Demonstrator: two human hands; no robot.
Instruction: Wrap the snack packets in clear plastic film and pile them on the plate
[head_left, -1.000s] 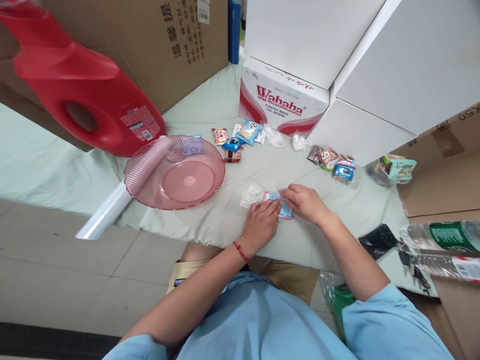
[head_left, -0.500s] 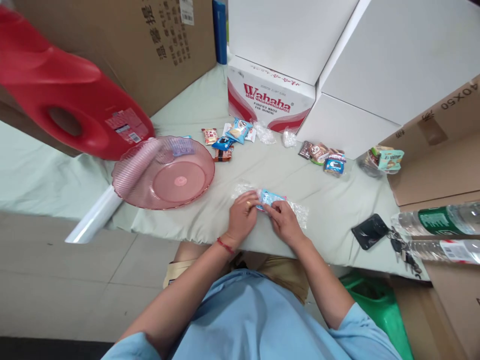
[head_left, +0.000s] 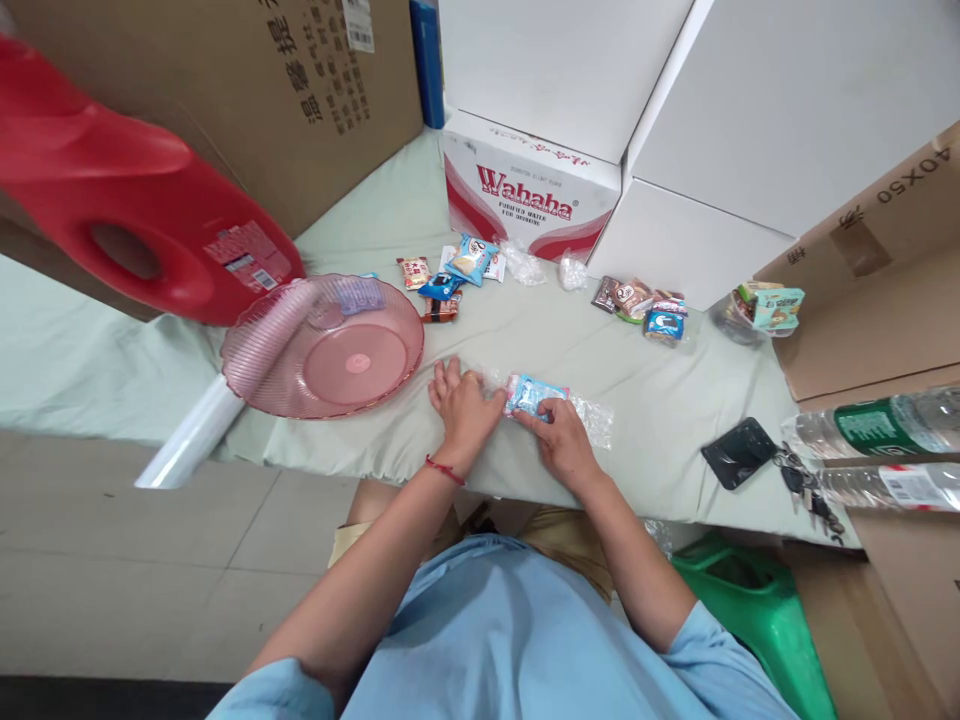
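A light-blue snack packet [head_left: 534, 392] lies on a strip of clear plastic film [head_left: 596, 420] near the front of the cloth-covered table. My right hand [head_left: 564, 445] grips the packet's near right edge, its fingers curled in and the thumb on top. To the left of the packet, my left hand [head_left: 465, 412] rests on the film's left part with its fingers spread. Its thumb points toward the packet without reaching it. Part of the film is hidden under this hand.
A pink plate [head_left: 360, 395] lies left over a clear plastic roll [head_left: 191, 430]. Behind are snack packets [head_left: 472, 258], crumpled film [head_left: 523, 265] and a Wahaba-style printed carton [head_left: 532, 200]. To the right are more snacks [head_left: 666, 320], a black phone-like object [head_left: 739, 453], keys [head_left: 806, 490] and bottles [head_left: 874, 430].
My left hand has moved left off the packet, and its fingers have spread over the film. My right hand stays on the packet. The camera view has shifted slightly.
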